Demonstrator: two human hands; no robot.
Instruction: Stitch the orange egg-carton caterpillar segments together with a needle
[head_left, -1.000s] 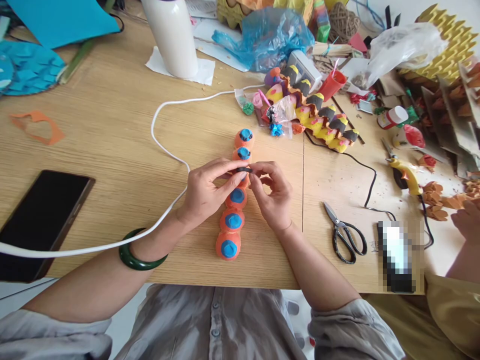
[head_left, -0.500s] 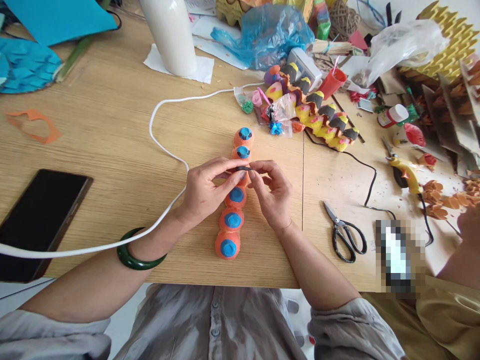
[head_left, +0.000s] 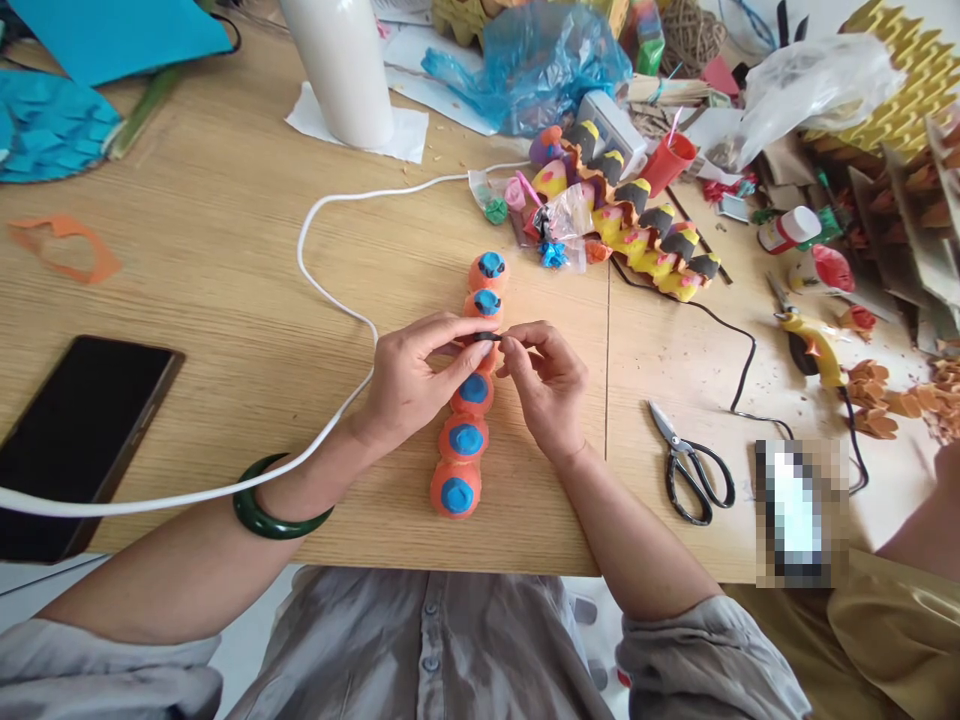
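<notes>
A row of orange egg-carton cups (head_left: 463,438) with blue clay discs stands on the wooden table in front of me, running away from me. The two farthest discs carry small black bits. Above the third cup, my left hand (head_left: 412,372) pinches a small strip of black modelling clay (head_left: 487,337) between thumb and forefinger. My right hand (head_left: 551,385) pinches the thin right end of that strip with its fingertips. The cup underneath is partly hidden by my hands.
A white cable (head_left: 304,240) crosses my left wrist. Scissors (head_left: 686,465) lie to the right, a phone (head_left: 82,440) to the left. Behind stand a white bottle (head_left: 341,75) and a painted egg-carton piece (head_left: 637,215). A person's sleeve (head_left: 892,620) is at the right edge.
My right fingertips have shifted slightly to the right, and the black clay's end between the hands looks thinner. The left hand stays nearly still.
</notes>
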